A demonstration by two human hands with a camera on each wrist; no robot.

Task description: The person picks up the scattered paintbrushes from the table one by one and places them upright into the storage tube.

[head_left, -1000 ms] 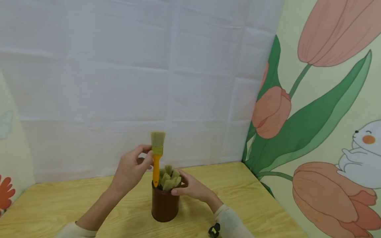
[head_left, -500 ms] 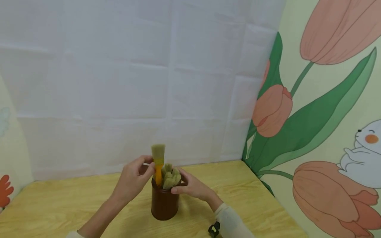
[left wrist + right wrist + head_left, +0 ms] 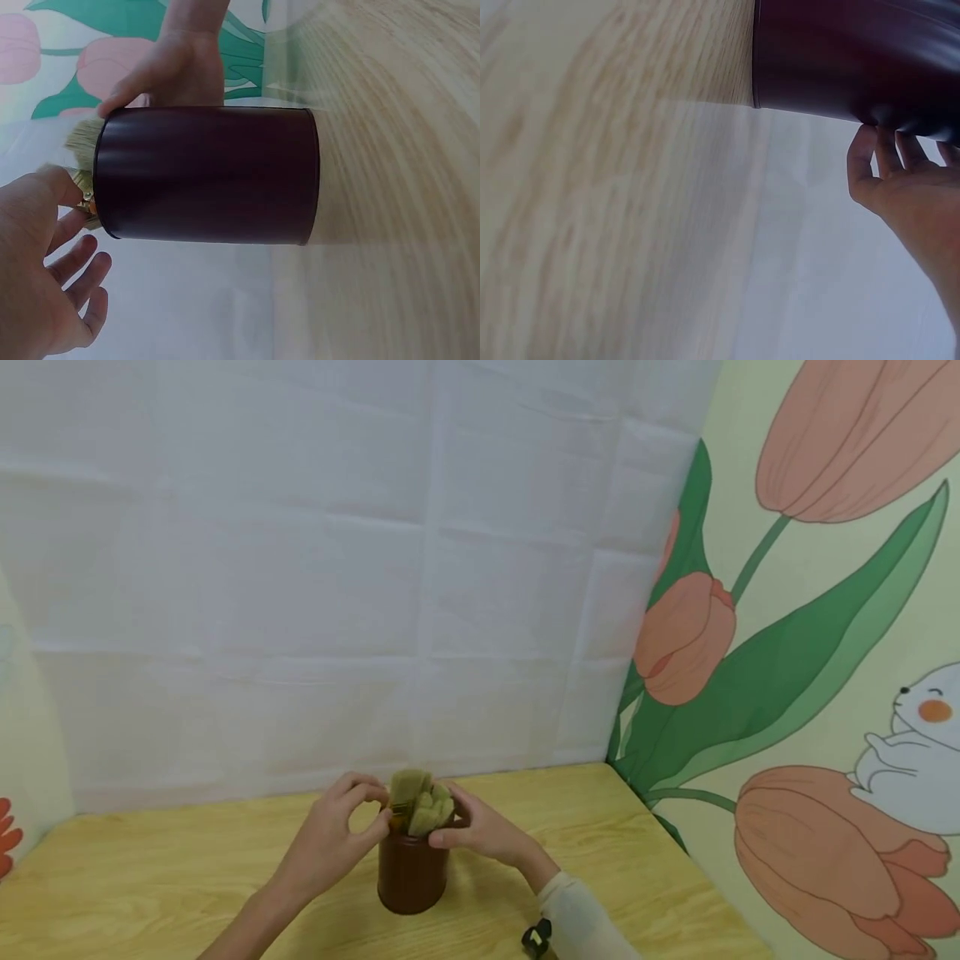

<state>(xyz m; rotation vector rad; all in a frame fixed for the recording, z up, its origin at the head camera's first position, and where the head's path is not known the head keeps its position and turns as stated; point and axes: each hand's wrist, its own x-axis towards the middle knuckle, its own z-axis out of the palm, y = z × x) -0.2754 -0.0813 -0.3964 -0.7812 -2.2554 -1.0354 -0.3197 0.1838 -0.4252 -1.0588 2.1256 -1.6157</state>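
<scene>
A dark brown cylindrical pot stands upright on the table, filled with pale-bristled brushes. At its left rim, my left hand pinches a flat paintbrush between thumb and forefinger. The paintbrush stands bristles up with its handle down inside the pot, hidden by the wall. In the left wrist view, the other fingers of that hand hang loosely curled beside the pot. My right hand holds the pot by its upper right side, thumb at the near rim; the right wrist view shows its fingertips against the wall.
The pot stands on a light wood-grain table. Behind rises a creased white cloth, and a tulip-patterned sheet covers the right side. A small black object with a yellow mark shows beside the right sleeve.
My left hand has lowered the paintbrush from above the rim into the pot, so its orange handle has gone out of sight. The right hand has stayed on the pot.
</scene>
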